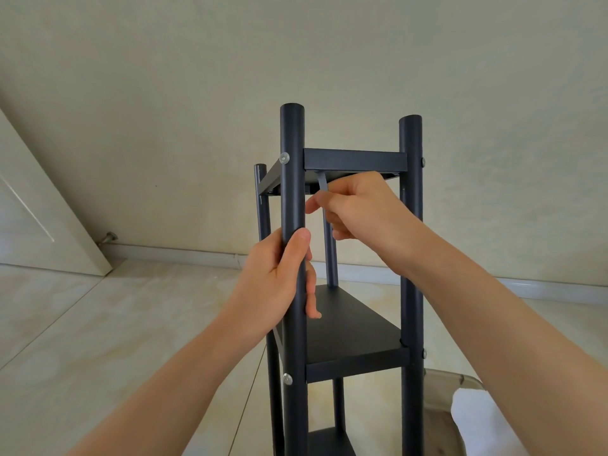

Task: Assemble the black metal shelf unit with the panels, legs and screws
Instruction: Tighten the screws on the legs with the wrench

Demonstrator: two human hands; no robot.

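Observation:
The black metal shelf unit (355, 337) stands upright in the middle of the view, with round legs and flat panels. My left hand (279, 284) grips the near left leg (292, 199) between the top panel (353, 160) and the middle panel. My right hand (355, 205) is just under the top panel and pinches a small grey wrench (323, 183) that points up at the panel's underside. Silver screws (284, 158) show on the legs at each panel's height. A third panel is partly visible at the bottom edge.
A pale tiled floor (98, 340) surrounds the unit, with a cream wall and a baseboard behind it. A white door (39, 218) with a doorstop stands at the left. A beige chair with a white cloth (477, 419) sits at the lower right.

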